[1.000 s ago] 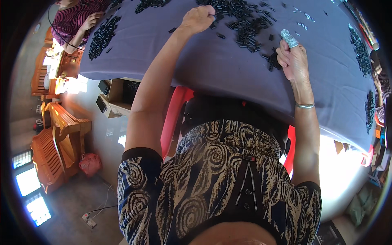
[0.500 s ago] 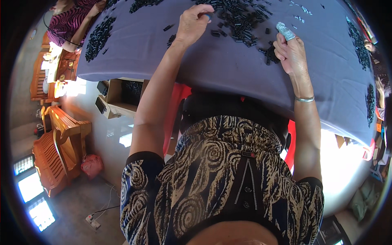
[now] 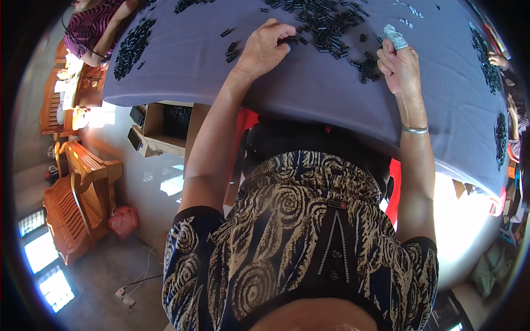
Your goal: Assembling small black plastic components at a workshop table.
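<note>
Several small black cylindrical pieces lie in a loose pile [image 3: 328,27] on the grey cloth-covered table [image 3: 331,99]. My left hand [image 3: 265,51] is at the pile's left edge, thumb and forefinger closed at a small black piece [image 3: 292,40]; a blue band shows on one finger. To the right of the pile is my right hand [image 3: 400,69], fingers curled in. Silvery tape [image 3: 394,37] wraps one of its fingers, and a dark sliver of a piece sticks out beside it. A small cluster of black pieces [image 3: 365,68] sits left of that hand.
More black heaps [image 3: 133,49] line the table's left side, and others [image 3: 486,60] the right. A person in a striped top [image 3: 91,33] sits at the far left; another person's hand [image 3: 497,59] shows at right. Below the table edge stands an open cardboard box [image 3: 174,124].
My left hand has come nearer to me, down from the top of the pile to its left edge. The right hand has shifted slightly to the right, and a dark sliver now shows at its fingers.
</note>
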Tool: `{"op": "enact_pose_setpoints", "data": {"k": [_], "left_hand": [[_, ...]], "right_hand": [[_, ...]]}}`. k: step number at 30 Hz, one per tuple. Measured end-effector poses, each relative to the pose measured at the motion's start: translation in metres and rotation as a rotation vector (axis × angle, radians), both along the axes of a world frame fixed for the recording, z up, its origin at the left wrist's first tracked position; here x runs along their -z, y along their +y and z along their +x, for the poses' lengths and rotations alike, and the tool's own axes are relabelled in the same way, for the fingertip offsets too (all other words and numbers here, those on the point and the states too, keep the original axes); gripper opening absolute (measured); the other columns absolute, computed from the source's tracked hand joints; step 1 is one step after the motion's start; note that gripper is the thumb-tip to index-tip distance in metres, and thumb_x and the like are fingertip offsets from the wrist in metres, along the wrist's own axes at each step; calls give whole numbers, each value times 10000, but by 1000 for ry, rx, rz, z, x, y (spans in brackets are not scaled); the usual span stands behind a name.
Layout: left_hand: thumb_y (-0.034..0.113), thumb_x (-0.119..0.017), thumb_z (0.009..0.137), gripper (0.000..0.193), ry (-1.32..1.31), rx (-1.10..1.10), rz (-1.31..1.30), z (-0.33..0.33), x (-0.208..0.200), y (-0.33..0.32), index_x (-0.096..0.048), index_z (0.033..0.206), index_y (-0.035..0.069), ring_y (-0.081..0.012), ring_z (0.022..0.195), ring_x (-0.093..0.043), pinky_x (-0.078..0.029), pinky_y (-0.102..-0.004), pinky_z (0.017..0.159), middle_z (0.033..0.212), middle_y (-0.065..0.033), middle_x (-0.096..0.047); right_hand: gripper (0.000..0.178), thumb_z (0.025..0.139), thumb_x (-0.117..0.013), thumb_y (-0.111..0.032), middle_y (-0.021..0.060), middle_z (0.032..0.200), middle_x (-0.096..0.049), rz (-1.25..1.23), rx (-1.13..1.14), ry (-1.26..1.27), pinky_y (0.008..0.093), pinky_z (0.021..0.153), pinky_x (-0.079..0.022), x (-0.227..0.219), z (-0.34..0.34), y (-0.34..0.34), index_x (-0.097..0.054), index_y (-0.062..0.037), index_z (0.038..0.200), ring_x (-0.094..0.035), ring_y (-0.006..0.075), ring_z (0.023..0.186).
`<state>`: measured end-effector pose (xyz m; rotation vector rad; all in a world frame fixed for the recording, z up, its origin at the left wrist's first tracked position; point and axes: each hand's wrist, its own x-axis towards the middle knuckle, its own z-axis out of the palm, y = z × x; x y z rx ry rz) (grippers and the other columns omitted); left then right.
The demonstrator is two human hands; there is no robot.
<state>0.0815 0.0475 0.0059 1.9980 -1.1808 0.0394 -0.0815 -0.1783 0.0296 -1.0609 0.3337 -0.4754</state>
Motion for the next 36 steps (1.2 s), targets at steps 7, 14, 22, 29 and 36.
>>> {"op": "enact_pose_setpoints", "data": {"k": [7, 14, 22, 29, 36], "left_hand": [[-13, -557, 707, 254, 0, 48, 17, -8, 2, -4, -636, 929, 82, -236, 802, -612, -494, -315, 735, 875, -75, -578], [-76, -521, 715, 319, 32, 40, -36, -12, 3, -9, -612, 989, 58, -182, 824, -590, -478, -266, 732, 882, -63, -556], [-5, -578, 716, 249, -81, 10, -120, -4, -1, -24, -631, 936, 98, -225, 769, -594, -494, -314, 694, 858, -62, -563], [100, -556, 755, 184, -247, 29, 207, -3, -8, -35, -640, 914, 136, -286, 868, -578, -476, -397, 765, 901, -47, -569], [45, -530, 752, 165, -266, 58, 217, -1, -10, -38, -571, 908, 77, -304, 806, -563, -451, -388, 719, 855, -89, -539]], "right_hand": [[241, 886, -429, -80, -30, 517, -315, -45, -17, 5, 213, 375, -198, 3, 0, -1, -454, -48, 648, -267, 53, 427], [222, 872, -424, -72, -25, 530, -334, -46, -12, -5, 214, 375, -206, 2, 0, -1, -453, -45, 654, -272, 54, 430], [185, 852, -410, -54, -17, 546, -355, -36, -9, -21, 213, 378, -212, 1, -3, -2, -464, -38, 676, -280, 54, 437], [307, 927, -465, -187, -39, 541, -325, -54, 14, 5, 200, 387, -206, -5, -3, 2, -424, -72, 646, -269, 43, 437], [313, 929, -461, -188, -38, 538, -323, -59, 13, -11, 200, 386, -208, -4, -3, -3, -421, -69, 643, -265, 45, 435]]}}
